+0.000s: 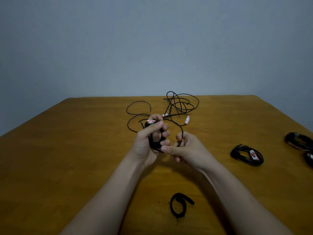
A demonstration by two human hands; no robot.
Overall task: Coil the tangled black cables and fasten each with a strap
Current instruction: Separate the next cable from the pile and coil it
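My left hand grips a small coil of black cable above the middle of the wooden table. My right hand pinches the free strand of that cable, which arcs up and back toward the tangle. The loose tangled black cables lie at the far middle of the table, with white-and-red tags on them. A black strap lies curled on the table close to me, between my forearms.
Coiled black cable bundles lie at the right: one with a white label, another near the right edge, and a third cut off by the frame. A grey wall stands behind the table's far edge.
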